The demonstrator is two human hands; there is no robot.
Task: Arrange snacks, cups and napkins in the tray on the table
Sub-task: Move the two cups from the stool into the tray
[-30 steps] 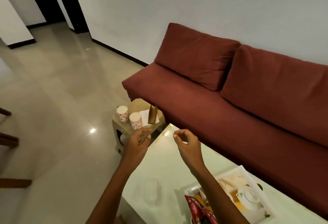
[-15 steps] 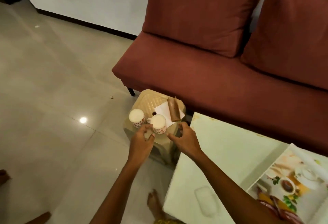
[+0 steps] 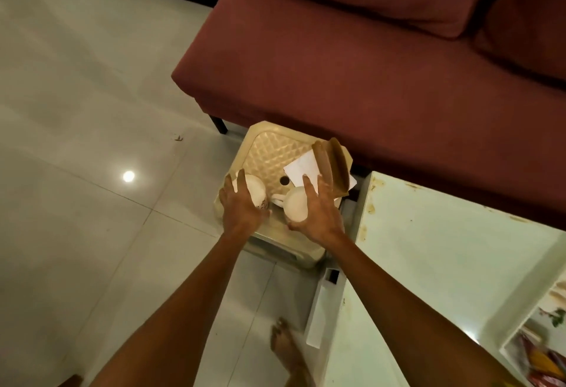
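Two paper cups stood on a beige plastic stool (image 3: 269,154), one under each of the hands. The left cup (image 3: 255,192) sat beneath the left hand (image 3: 240,207), whose fingers were spread wide above and around its rim; whether they touched it could not be told. The right cup (image 3: 296,205) lay in the curve of the right hand (image 3: 318,215), thumb at its near side and fingers spread along its far side, apparently in contact but not clamped shut. Just beyond the right hand's fingertips a white napkin (image 3: 301,167) lay flat on the stool, and a brown holder (image 3: 332,166) stood tilted on the napkin. The stool stood on the tiled floor (image 3: 76,95), close against the front of a dark red sofa (image 3: 367,80). To the right of the right forearm was the pale worktop (image 3: 444,249), its near corner beside the stool. At the worktop's far right edge, well apart from both hands, part of a printed tray (image 3: 548,325) was visible with red snack packets (image 3: 545,368) blurred at its lower end. A bare foot (image 3: 284,343) rested on the floor between the forearms.
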